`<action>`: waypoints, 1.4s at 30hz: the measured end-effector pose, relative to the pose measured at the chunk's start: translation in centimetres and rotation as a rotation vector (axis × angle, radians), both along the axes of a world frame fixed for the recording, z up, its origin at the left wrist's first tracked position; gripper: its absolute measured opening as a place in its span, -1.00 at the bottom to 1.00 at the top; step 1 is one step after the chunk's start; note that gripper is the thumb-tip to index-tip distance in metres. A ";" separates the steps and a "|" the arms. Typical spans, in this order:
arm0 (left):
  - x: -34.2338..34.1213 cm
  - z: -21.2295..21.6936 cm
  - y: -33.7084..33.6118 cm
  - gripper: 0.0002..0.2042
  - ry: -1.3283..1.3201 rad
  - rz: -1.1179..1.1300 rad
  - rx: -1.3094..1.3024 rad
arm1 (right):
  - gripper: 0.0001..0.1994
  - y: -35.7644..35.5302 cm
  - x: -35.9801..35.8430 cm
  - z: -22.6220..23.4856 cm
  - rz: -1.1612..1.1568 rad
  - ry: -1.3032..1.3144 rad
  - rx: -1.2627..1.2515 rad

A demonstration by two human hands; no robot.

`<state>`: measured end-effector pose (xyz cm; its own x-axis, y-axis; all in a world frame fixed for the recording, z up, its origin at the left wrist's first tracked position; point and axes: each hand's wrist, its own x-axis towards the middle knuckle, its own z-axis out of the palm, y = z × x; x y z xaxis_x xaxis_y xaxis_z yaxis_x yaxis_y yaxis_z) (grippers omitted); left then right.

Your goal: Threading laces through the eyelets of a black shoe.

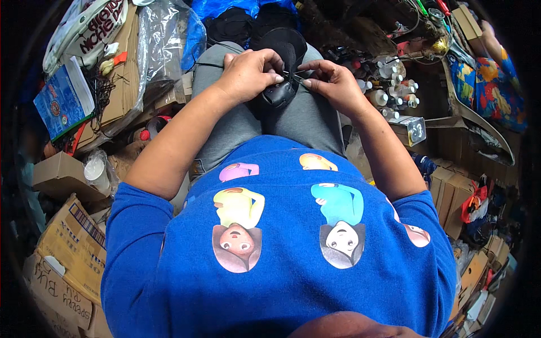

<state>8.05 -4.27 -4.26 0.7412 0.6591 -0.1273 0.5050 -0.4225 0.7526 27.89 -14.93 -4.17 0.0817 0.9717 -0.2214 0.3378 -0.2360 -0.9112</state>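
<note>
A black shoe point(280, 96) rests on my lap, across the grey trousers, its shiny rounded end toward me. Over it, my left hand point(251, 70) is closed, thumb and forefinger pinching a thin dark cord point(291, 75). My right hand point(334, 84) pinches the same cord or another strand of it from the other side, thumb and forefinger pressed near each other. Between the two hands the strands cross just above the shoe. Whether they are laces or thread is too fine to tell.
Small bottles with white caps point(389, 93) stand to the right, near a clear plastic box point(414, 129). At left lie a blue book point(65, 98), clear plastic sheeting point(160, 50) and a cardboard box point(65, 174). More black shoes point(228, 25) sit beyond my knees.
</note>
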 end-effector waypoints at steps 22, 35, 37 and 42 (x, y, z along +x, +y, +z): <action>-0.8 1.7 0.9 -0.87 -0.041 -0.125 -0.074 | -0.78 -0.5 2.7 -0.3 0.051 0.188 -0.015; 0.5 2.6 1.6 -0.89 0.056 -0.444 0.245 | -0.79 1.7 6.5 2.5 -0.101 -0.836 0.165; 0.4 2.7 1.6 -0.89 0.036 -0.447 0.270 | -0.78 1.8 5.7 3.4 0.067 -0.819 0.330; -0.1 2.3 1.6 -0.90 0.069 -0.434 0.274 | -0.93 1.7 0.9 4.8 0.570 -1.019 0.425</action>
